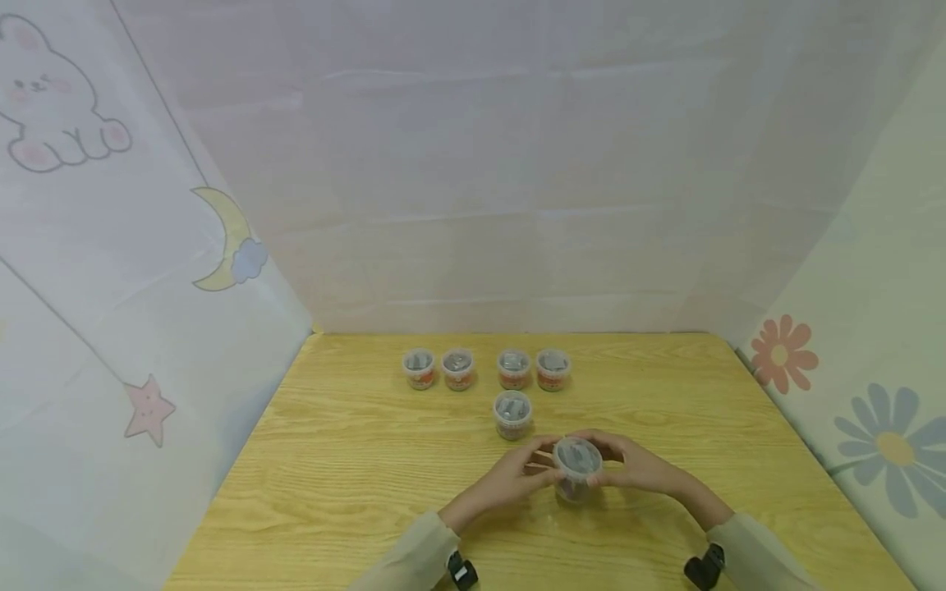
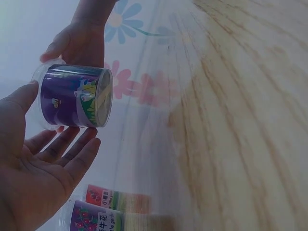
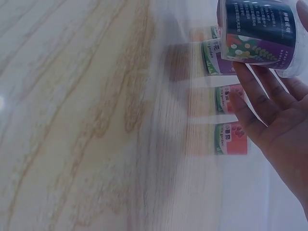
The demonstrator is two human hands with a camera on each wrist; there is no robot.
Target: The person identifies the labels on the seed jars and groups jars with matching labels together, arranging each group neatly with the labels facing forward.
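Note:
A clear lidded plastic tub (image 1: 578, 460) with a purple label is held between both hands over the near part of the table, lid facing up. My left hand (image 1: 517, 474) grips its left side; the left wrist view shows the thumb by the lid rim and the fingertips against the wall of the tub (image 2: 72, 98). On the opposite side my right hand (image 1: 639, 469) grips it too, its fingers (image 3: 257, 91) spread along the wall. The tub's base is off the wood in the left wrist view. Just beyond the hands stands another purple-labelled tub (image 1: 513, 416).
Along the back of the wooden table (image 1: 332, 460) stand two pairs of similar tubs with red labels, a left pair (image 1: 458, 371) and a right pair (image 1: 553, 371). Printed sheets (image 1: 517, 189) wall in the back and both sides.

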